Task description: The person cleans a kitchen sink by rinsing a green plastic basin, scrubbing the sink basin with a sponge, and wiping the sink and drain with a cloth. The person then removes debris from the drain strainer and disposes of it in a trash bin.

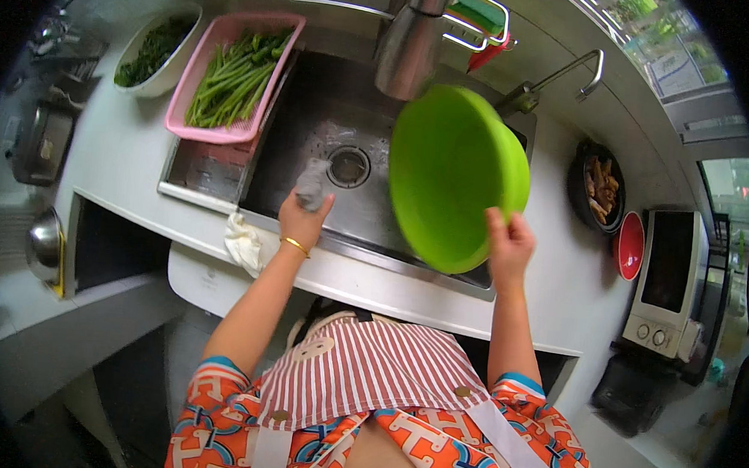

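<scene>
My right hand (pixel 510 252) grips the rim of a bright green plastic basin (pixel 445 180). The basin is tipped on its side over the right part of a stainless steel sink (pixel 366 217), its inside turned to the left. In my left hand (pixel 301 220) is a crumpled grey cloth or scrubber (pixel 312 185), too blurred to name exactly. That hand hovers above the sink's near side, just left of the round drain (pixel 348 167). A thick metal faucet (pixel 411 49) reaches over the sink, close to the basin's upper edge.
Left of the sink stand a pink basket (pixel 210 135) of green stems (pixel 236 84) and a white bowl (pixel 158 87) of leafy greens. A white rag (pixel 243 242) hangs over the counter edge. Rightward are a slim tap (pixel 591 80), a pan of meat pieces (pixel 599 186), a red bowl (pixel 631 246) and a microwave (pixel 668 265).
</scene>
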Motion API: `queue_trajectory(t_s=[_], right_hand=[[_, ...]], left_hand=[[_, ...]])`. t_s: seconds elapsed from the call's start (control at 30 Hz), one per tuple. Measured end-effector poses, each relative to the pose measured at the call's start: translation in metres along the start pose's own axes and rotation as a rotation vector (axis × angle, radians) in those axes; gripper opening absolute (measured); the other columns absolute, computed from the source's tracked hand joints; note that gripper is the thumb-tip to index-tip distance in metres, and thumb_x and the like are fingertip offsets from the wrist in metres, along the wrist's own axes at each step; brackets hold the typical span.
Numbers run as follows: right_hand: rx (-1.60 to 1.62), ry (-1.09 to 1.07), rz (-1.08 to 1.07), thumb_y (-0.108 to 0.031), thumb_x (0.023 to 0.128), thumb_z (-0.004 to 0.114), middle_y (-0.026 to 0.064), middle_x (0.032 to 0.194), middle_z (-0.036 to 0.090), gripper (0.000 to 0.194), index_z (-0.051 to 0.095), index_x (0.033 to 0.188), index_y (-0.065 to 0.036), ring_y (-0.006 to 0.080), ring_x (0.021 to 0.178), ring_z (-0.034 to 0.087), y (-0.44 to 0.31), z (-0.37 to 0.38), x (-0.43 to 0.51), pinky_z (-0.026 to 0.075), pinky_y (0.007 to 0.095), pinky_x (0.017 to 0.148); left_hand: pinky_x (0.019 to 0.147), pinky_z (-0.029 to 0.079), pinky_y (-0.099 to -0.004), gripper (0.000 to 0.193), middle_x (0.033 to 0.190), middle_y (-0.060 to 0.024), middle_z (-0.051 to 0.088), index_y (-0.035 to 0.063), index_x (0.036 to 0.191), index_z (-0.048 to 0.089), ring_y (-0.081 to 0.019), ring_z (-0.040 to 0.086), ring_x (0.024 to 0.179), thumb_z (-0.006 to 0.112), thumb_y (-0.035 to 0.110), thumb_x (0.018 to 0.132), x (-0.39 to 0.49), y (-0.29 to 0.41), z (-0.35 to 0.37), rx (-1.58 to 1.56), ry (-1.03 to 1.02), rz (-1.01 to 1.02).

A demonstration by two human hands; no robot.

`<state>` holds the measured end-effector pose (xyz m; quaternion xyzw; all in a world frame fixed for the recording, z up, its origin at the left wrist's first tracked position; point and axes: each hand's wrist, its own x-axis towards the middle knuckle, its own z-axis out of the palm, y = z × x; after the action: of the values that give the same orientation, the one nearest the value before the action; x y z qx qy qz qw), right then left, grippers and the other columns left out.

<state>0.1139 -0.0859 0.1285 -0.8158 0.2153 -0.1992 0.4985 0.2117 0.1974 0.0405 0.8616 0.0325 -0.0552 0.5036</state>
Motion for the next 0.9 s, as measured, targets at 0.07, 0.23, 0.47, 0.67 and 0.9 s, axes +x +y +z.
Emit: queue_trajectory(t_s=[0.07,0.23,0.47,0.67,0.9], right_hand=[[-0.453,-0.123,-0.523,-0.021,0.073,0.075,0.0104,0.052,0.043,0.037,0.044,0.057,-0.007,0.024,0.045,0.042,-0.009,0.024,-0.012,0.034,0.0364,0.043],[-0.448,-0.423,-0.767,-0.016,0.062,0.075,0.005,0.061,0.054,0.025,0.05,0.062,-0.009,0.0228,0.059,0.054,-0.018,0.066,-0.032,0.044,0.0359,0.052],[-0.353,-0.943,-0.518,-0.035,0.076,0.068,0.0117,0.074,0.062,0.031,0.062,0.085,-0.006,0.0326,0.072,0.061,-0.028,0.059,0.002,0.049,0.043,0.064],[-0.26,-0.283,-0.519,-0.019,0.082,0.062,0.0165,0.093,0.059,0.022,0.056,0.097,-0.004,0.0349,0.091,0.055,-0.021,0.091,0.141,0.046,0.0427,0.077],[-0.374,-0.36,-0.613,-0.013,0.082,0.057,0.0214,0.104,0.057,0.023,0.055,0.102,-0.002,0.0381,0.101,0.053,-0.01,0.175,0.233,0.043,0.0442,0.087]], left_hand=[[0.081,0.05,-0.0391,0.04,0.103,-0.0055,0.064,0.0099,0.116,0.051,-0.0218,0.062,0.091,0.069,0.016,0.08,0.003,0.019,-0.006,-0.797,-0.16,-0.282],[0.091,0.045,-0.0413,0.036,0.113,-0.004,0.056,0.0089,0.113,0.053,-0.0228,0.055,0.105,0.067,0.007,0.081,-0.007,0.066,0.006,-1.348,-0.225,-0.315],[0.08,0.047,-0.0309,0.038,0.099,-0.0023,0.058,0.0059,0.099,0.057,-0.0176,0.056,0.093,0.058,-0.013,0.066,-0.005,0.036,0.01,-1.184,0.076,-0.309],[0.08,0.046,-0.0307,0.025,0.097,-0.0025,0.058,0.0052,0.093,0.058,-0.0159,0.055,0.091,0.056,-0.008,0.072,0.005,0.011,-0.012,-1.188,0.135,-0.328],[0.082,0.046,-0.0304,0.023,0.094,-0.0026,0.057,0.0044,0.09,0.056,-0.0164,0.055,0.091,0.053,-0.009,0.073,0.012,0.014,-0.018,-1.15,0.204,-0.356]])
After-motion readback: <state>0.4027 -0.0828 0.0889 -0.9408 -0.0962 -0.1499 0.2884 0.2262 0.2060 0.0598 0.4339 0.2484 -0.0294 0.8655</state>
